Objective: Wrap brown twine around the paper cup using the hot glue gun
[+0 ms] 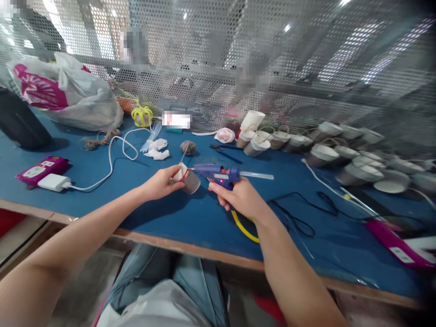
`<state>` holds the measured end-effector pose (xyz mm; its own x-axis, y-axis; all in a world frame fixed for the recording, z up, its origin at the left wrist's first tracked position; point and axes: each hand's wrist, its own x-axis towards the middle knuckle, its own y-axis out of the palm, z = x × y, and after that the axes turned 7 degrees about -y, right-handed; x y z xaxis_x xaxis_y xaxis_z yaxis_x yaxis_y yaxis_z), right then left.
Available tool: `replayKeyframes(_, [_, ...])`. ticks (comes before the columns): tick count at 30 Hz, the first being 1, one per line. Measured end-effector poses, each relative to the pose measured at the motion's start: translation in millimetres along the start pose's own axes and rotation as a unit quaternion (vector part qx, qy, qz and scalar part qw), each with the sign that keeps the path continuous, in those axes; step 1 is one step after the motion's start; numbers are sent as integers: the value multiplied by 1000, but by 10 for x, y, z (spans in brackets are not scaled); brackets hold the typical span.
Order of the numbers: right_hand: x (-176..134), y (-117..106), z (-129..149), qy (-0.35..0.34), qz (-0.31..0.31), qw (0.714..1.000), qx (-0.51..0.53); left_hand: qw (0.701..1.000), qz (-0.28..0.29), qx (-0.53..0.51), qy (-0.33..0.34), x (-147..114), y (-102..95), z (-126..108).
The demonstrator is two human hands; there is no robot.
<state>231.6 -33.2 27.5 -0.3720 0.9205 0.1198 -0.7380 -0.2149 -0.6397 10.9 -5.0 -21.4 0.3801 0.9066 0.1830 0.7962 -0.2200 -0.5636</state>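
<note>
My left hand [165, 182] grips a small paper cup [191, 182] by its white upper part, and the cup's grey-brown side is turned to the right. A red and yellow mark shows near my fingers. In my right hand [240, 196] is a blue hot glue gun [218, 172] with a small red light lit. A clear glue stick [257, 175] juts from its back. The gun's nozzle meets or nearly meets the cup; I cannot tell which. Grey yarn runs from the cup up to a ball of yarn [188, 147] just behind it.
Many similar cups [322, 154] stand at the right. Blue-handled pliers [230, 152] and a pink roll [224, 135] lie behind the gun. Pink power strips [42, 170] sit at both sides, with cords across the blue table. A plastic bag [68, 95] and dark container [22, 120] stand left.
</note>
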Motion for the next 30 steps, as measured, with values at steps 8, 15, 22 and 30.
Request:
replayKeyframes(8, [-87, 59, 17, -6, -22, 998, -61, 1000, 4, -30, 3, 27, 22, 61])
replayKeyframes(15, [-137, 136, 19, -34, -20, 986, -165, 1000, -5, -12, 10, -4, 24, 71])
replayKeyframes(22, [-157, 138, -15, -71, -13, 973, -217, 1000, -9, 14, 15, -16, 13, 54])
replayKeyframes(30, [-170, 153, 10, -62, -15, 975, -212, 999, -13, 24, 17, -7, 17, 57])
